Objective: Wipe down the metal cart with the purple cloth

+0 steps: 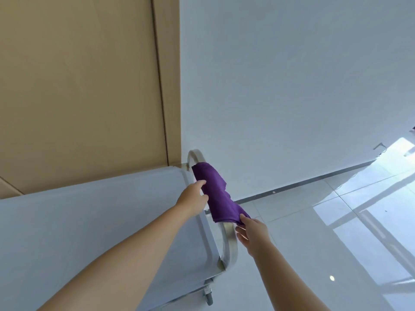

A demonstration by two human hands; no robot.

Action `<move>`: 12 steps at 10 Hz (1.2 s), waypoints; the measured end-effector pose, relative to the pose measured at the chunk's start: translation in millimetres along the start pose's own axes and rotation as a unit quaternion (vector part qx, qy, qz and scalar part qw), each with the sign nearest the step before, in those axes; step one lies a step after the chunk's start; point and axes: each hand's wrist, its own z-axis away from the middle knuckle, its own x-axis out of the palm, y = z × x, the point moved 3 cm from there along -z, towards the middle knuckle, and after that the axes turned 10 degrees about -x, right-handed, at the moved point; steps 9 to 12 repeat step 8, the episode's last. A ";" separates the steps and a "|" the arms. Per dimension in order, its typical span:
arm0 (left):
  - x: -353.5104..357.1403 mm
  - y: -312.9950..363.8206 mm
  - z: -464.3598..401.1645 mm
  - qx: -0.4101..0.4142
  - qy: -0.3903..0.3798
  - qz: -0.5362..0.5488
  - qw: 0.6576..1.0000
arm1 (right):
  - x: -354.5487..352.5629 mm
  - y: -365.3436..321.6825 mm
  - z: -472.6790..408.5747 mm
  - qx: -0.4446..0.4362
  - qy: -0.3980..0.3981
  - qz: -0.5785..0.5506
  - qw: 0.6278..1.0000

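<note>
The purple cloth (pixel 219 194) lay draped over the curved handle (pixel 229 241) of the metal cart (pixel 112 221), covering most of the rail's middle stretch, so that bare metal showed only at the far end near the wall and at the near end where the rail bent down to the cart's corner. The left hand (pixel 193 197) gripped the far part of the cloth from the cart side, its fingers (pixel 198 183) curled round the fold and the rail beneath. The right hand (pixel 252 230) held the near, lower edge of the cloth, thumb and forefinger pinching the hem, while the other fingers were loosely spread below it just beside the bare rail. Both forearms reached in from the near edge of the view. The cart's flat top ran off to the left, and a caster wheel (pixel 207 297) showed beneath its near right corner. A tan door (pixel 78 86) stood behind the cart on the left, a white wall (pixel 292 86) to its right, and glossy floor tiles (pixel 336 221) spread across the right.
</note>
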 end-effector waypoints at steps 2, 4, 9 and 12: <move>9.3 -18.9 19.9 -0.030 -0.075 0.066 0.995 | 12.7 2.3 -10.8 0.014 -0.019 0.025 0.999; 38.4 -17.1 43.5 -0.086 -0.118 0.202 0.969 | 22.6 -1.0 -9.6 -0.012 -0.072 0.070 0.995; 55.2 -22.5 84.1 -0.110 -0.107 0.241 0.958 | 19.3 -22.5 16.9 -0.238 0.058 0.248 0.937; 55.2 -22.5 84.1 -0.110 -0.107 0.241 0.958 | 19.3 -22.5 16.9 -0.238 0.058 0.248 0.937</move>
